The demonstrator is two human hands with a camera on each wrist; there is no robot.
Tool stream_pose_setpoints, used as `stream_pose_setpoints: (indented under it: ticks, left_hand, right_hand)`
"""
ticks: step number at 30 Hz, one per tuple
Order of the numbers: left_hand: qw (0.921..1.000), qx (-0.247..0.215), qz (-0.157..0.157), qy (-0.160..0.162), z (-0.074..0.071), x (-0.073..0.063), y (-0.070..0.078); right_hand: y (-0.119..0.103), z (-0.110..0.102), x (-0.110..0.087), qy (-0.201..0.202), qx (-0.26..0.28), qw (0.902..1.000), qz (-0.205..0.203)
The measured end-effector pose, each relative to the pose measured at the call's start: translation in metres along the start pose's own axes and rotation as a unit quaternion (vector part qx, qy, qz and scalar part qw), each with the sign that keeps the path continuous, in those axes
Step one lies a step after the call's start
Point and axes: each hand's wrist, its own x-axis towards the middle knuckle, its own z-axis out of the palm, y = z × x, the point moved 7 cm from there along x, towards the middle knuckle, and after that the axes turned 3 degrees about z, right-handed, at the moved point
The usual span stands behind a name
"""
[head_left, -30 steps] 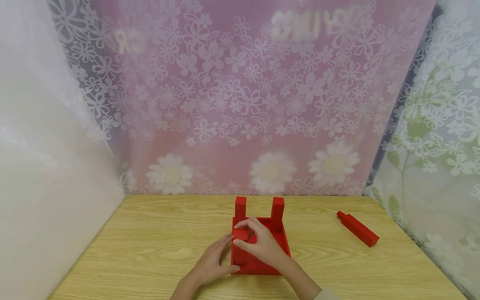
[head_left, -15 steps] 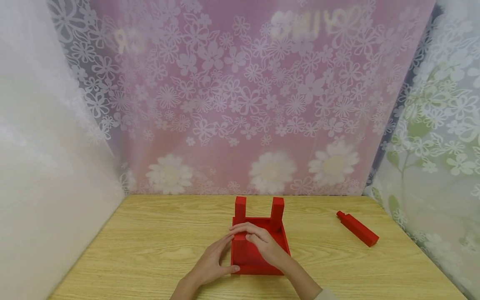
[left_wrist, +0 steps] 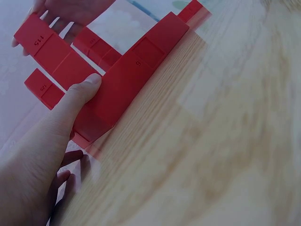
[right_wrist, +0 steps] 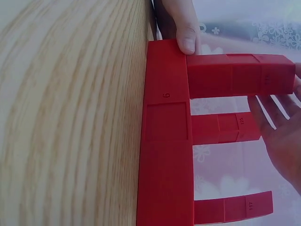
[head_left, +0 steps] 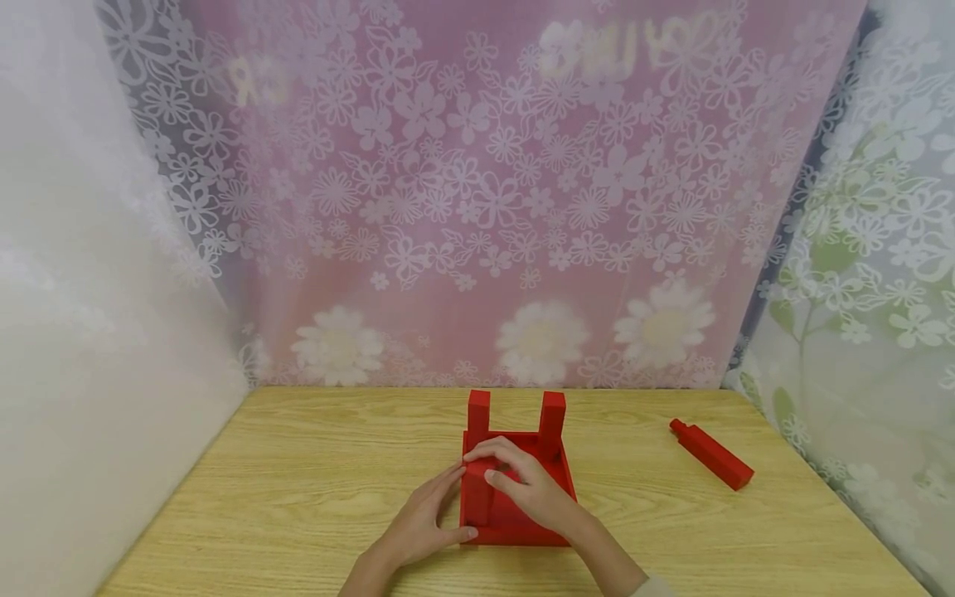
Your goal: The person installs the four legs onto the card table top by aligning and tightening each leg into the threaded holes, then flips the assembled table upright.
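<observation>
A small red square tabletop [head_left: 522, 536] lies upside down on the wooden table, its raised rim facing up. Three red legs stand up from it: a near-left leg [head_left: 477, 497], a far-left leg [head_left: 478, 414] and a far-right leg [head_left: 552, 424]. My left hand [head_left: 419, 528] holds the near-left corner, thumb on the front wall and fingers along the left side. Over the top of the near-left leg bends my right hand [head_left: 531, 489], its fingers behind the leg's upper end and its thumb beside it. The right wrist view shows that leg [right_wrist: 235, 77] upright against the tabletop's wall [right_wrist: 165, 165].
A loose red leg [head_left: 712, 458] with a narrower round end lies on the right part of the wooden table [head_left: 313, 464]. Behind the table hangs a pink flowered curtain [head_left: 448, 207]; pale sheets close off the left and right sides.
My right hand went from pinching the near-left leg's top, to lying over it half a second ago, to bending its fingers around it now. The left hand stays at the corner.
</observation>
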Motion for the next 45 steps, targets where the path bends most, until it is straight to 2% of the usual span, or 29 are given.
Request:
stream_pose_setpoints:
  ticks: [4,9,16,23,27,29,33,35,37,40,45]
  left_hand:
    - [1.0,0.002,0.004,0.002,0.0,0.0,0.0]
    - [1.0,0.002,0.004,0.003,0.0,0.001,0.0]
    - [1.0,0.005,0.0,0.001,0.001,0.0,-0.002]
    - [0.9999,-0.009,-0.013,-0.002,0.0,0.0,-0.002]
    - [0.9997,-0.018,-0.016,0.0,0.0,-0.001,-0.002]
    - [0.9998,-0.017,-0.014,0.001,0.0,-0.001,-0.002]
    - [0.9999,-0.008,-0.009,0.0,0.001,0.0,-0.002]
    - [1.0,-0.002,-0.003,0.0,0.001,0.0,-0.001]
    - [1.0,0.004,0.002,0.001,0.001,0.001,-0.002]
    - [1.0,0.006,0.005,0.001,0.001,0.001,-0.002]
    - [1.0,0.001,0.008,0.003,0.0,0.001,-0.002]
  right_hand:
    - [0.012,0.001,-0.001,0.012,-0.019,0.9997,-0.001]
    - [0.032,0.002,0.0,0.035,-0.045,0.9981,0.024]
    - [0.038,-0.001,0.0,0.078,-0.072,0.9924,0.062]
    - [0.038,-0.001,0.001,0.134,-0.135,0.977,0.097]
    - [0.034,0.001,0.002,0.136,-0.17,0.9693,0.114]
    - [0.032,0.002,0.003,0.121,-0.156,0.9741,0.11]
    - [0.03,0.005,0.002,0.062,-0.049,0.994,0.076]
    - [0.03,0.006,0.001,0.03,0.013,0.9975,0.062]
    - [0.03,0.006,0.0,0.01,0.046,0.9973,0.056]
    - [0.03,0.005,-0.001,-0.008,0.07,0.9961,0.053]
    - [0.016,0.003,-0.001,-0.005,0.05,0.9982,0.031]
